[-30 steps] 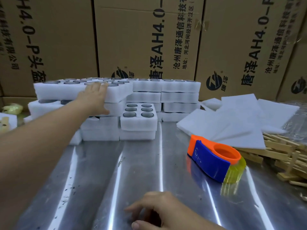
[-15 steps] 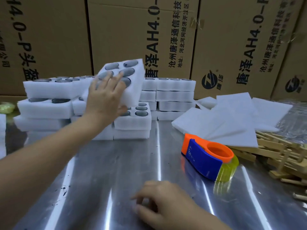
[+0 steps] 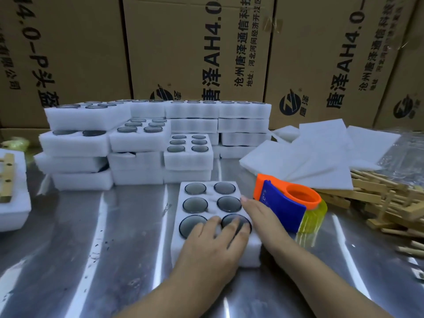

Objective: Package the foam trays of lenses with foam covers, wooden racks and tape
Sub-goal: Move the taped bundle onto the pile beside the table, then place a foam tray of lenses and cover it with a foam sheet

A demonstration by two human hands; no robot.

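Your left grip [image 3: 211, 246] lies flat on the near end of the tray [image 3: 211, 196], fingers loose and spread over the two nearest lenses [image 3: 191, 224], clamped on nothing. Your right grip [image 3: 261, 216] is just beside it, fingers straight, touching the tray's right edge. The tray sits flat on the desk [image 3: 91, 226] under the left grip, holding six lenses in two rows. The tape dispenser [image 3: 282, 207] stands just right of the right grip. Beyond that grip and to the right lie the covers [image 3: 321, 161], with the racks [image 3: 378, 200] heaped past them. Beyond the left grip rise stacks [image 3: 137, 143] of more trays, with boxes [image 3: 183, 53] behind.
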